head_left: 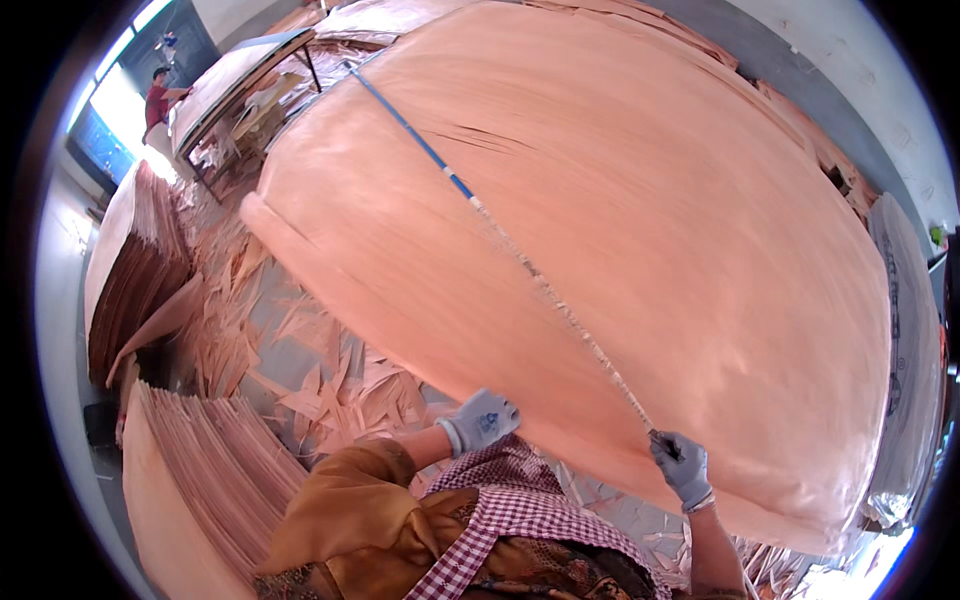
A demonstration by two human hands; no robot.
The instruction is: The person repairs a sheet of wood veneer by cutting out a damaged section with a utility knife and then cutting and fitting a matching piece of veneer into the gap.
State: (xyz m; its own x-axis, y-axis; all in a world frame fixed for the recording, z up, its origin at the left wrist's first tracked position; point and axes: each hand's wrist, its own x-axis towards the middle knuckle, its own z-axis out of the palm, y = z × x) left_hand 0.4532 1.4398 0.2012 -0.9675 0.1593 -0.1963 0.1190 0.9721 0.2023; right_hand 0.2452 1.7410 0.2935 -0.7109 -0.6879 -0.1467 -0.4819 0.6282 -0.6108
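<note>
A broad, thin pinkish wood veneer sheet (pixel 640 230) covers the large surface in front of me, with a few dark splits near its far left. My right hand (pixel 682 468), in a grey glove, is closed around the near end of a long pole (pixel 532 268). That pole lies slantwise over the veneer, blue at its far half and wrapped in pale, worn material toward me. At the near edge of the sheet is my left hand (pixel 484 420), gloved too, with its fingers curled in. Whatever those fingers hold, if anything, is hidden.
Tall stacks of veneer (pixel 205 470) stand at my left, with another stack (pixel 135 265) farther off. Torn veneer scraps (pixel 330 385) litter the floor. A person (pixel 158 105) stands by another table (pixel 240 85) at the far left. A plastic-wrapped bundle (pixel 905 350) borders the right side.
</note>
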